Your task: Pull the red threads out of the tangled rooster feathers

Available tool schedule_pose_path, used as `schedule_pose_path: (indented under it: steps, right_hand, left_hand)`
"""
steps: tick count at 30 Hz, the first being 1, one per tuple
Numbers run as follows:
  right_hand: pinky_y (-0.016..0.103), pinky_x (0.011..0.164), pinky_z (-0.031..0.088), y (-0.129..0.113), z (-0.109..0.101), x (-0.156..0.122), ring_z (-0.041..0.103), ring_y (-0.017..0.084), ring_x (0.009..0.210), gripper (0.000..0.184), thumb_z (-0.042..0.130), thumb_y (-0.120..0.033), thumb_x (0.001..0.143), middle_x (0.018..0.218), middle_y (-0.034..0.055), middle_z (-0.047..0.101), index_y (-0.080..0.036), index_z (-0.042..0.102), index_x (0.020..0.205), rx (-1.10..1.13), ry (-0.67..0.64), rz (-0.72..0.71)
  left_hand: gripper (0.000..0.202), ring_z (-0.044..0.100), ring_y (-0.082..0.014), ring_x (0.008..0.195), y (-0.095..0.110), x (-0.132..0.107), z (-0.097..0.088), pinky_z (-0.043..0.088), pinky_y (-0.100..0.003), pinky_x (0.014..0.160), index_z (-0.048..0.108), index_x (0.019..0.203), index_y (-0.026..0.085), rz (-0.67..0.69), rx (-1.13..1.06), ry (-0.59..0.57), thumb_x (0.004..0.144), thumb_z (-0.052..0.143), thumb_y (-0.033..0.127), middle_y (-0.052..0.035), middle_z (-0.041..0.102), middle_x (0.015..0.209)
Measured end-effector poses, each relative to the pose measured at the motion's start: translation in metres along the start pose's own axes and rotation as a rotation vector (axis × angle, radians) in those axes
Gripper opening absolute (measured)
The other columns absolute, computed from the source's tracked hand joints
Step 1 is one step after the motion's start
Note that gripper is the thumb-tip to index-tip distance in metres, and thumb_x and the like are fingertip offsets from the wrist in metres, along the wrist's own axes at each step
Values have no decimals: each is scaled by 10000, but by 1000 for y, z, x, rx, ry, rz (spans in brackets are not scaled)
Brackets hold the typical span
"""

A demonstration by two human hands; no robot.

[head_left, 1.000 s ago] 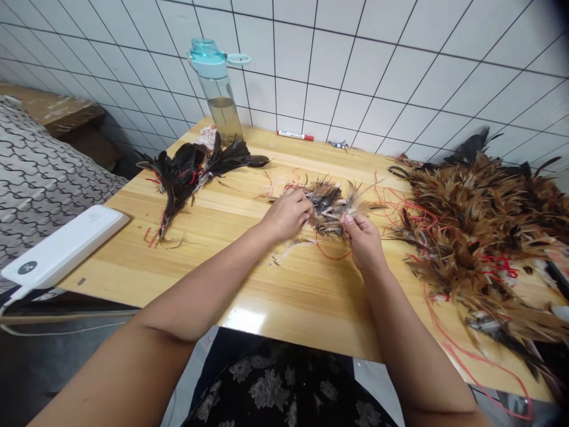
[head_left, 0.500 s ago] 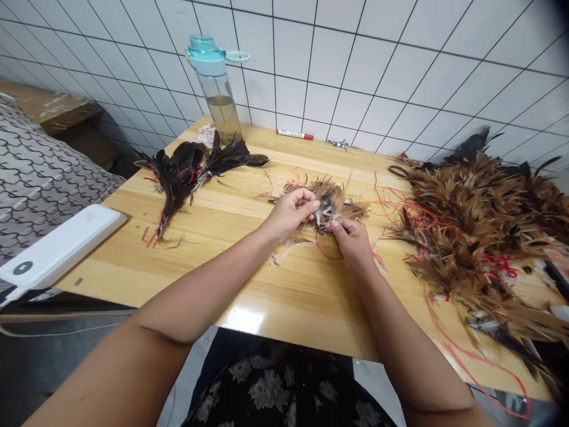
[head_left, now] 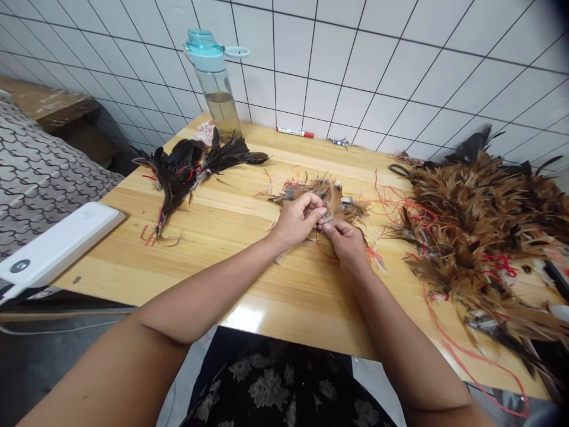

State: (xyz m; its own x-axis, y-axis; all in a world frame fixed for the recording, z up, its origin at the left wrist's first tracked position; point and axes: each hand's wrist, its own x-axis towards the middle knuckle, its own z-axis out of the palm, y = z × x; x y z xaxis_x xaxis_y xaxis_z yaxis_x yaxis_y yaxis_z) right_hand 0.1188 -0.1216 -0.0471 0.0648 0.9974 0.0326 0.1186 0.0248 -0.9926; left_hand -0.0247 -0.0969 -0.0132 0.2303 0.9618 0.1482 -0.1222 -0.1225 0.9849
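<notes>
Both hands meet over a small pile of brown and grey feathers [head_left: 336, 197] at the middle of the table. My left hand [head_left: 300, 218] is closed, thumb against fingers, on the pale quill ends of some feathers. Right beside it, my right hand [head_left: 347, 242] pinches at the same pale ends, fingertips almost touching the left ones. What lies exactly between the fingertips is partly hidden. Thin red string [head_left: 393, 198] runs loosely from the pile toward the right.
Bunches of black feathers [head_left: 180, 169] tied in red lie at the left. A water bottle [head_left: 220, 98] and a red-and-white marker [head_left: 294, 132] stand or lie near the tiled wall. A large heap of brown feathers [head_left: 480, 213] covers the right side. A white power bank [head_left: 62, 243] sits at the left edge.
My left hand has moved slightly right and down, so the fingertips of both hands are now together. The grey feather ends that showed between them are now mostly covered.
</notes>
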Motion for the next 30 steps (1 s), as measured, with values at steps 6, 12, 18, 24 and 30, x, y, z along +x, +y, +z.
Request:
schedule_pose_path:
  steps: [6, 12, 18, 24, 30]
  right_hand:
    - [300, 741, 475, -6, -2, -2, 593, 162, 747, 264, 640, -460, 750, 758, 20, 676, -197, 650, 727, -5, -33, -15]
    - [308, 760, 475, -4, -5, 0, 600, 170, 773, 249, 614, -442, 789, 773, 22, 676, -199, 664, 762, -39, -52, -55]
    - [339, 821, 472, -3, -6, 1, 624, 190, 811, 247, 594, -418, 807, 810, 39, 713, -206, 706, 745, -195, -86, -128]
    - [344, 794, 477, -6, -7, 1, 616, 189, 784, 259, 606, -444, 802, 787, 36, 695, -205, 691, 750, -183, -61, -144]
    - [316, 749, 460, -12, -12, 1, 588, 169, 744, 260, 603, -445, 796, 735, 19, 651, -198, 656, 735, -130, 17, -127]
  left_hand:
    - [179, 574, -82, 625, 1, 5, -7, 443, -190, 582, 559, 898, 157, -26, -5, 23, 781, 665, 242, 18, 600, 714]
    - [187, 564, -93, 625, -1, 6, -11, 434, -219, 632, 577, 755, 134, -102, 26, -179, 787, 641, 306, -11, 641, 686]
    - [167, 560, -97, 611, -5, 5, -9, 428, -220, 618, 538, 744, 154, -61, 156, -193, 774, 619, 296, 15, 614, 645]
    - [148, 561, -109, 679, 2, 15, -26, 433, -227, 656, 587, 785, 148, 20, 292, -131, 792, 589, 296, 1, 627, 719]
    - [82, 545, -135, 737, 12, 36, -79, 435, -269, 730, 641, 802, 150, 69, 816, 229, 771, 577, 190, -29, 635, 812]
